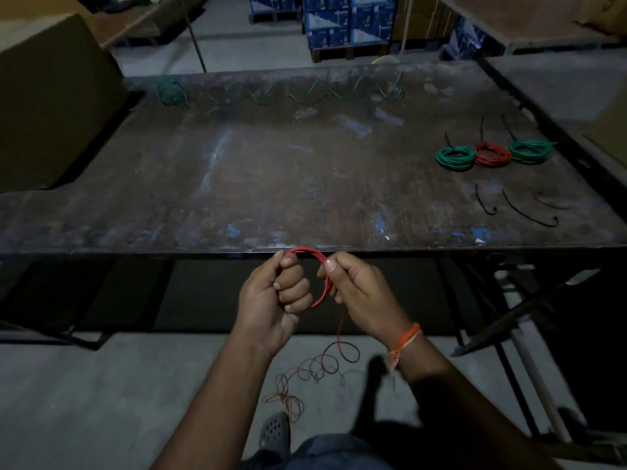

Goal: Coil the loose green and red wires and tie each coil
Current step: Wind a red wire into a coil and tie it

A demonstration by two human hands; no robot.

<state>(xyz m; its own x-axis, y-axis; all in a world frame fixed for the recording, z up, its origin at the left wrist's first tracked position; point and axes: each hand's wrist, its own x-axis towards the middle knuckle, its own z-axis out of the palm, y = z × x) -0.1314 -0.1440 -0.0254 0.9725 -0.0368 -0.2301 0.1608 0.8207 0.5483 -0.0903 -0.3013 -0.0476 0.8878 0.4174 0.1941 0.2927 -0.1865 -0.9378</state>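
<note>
While you stand at the near edge of the worn metal table [237,184], both your hands work one red wire coil [320,266] just below that edge. Your left hand [274,296] is fisted tight round the coil's left side, fingers fully curled. Your right hand [359,293] pinches the right side of the loops between thumb and forefinger, the other fingers curled behind. From there a single red strand [340,330] drops to the concrete floor, ending in loose spirals [315,368] beside your grey clog [274,432].

Count on the table, right side: three finished coils in a touching row (green [455,157], red [492,154], green [531,151]), each with a black tie tail sticking up. Nearer you lie three loose black cable ties [527,208], apart from one another.

Along the far edge: one uncoiled green wire [339,91] running in waves, with a tangled green bunch [171,91] at its left end. An orange thread band [403,340] circles your right wrist.
</note>
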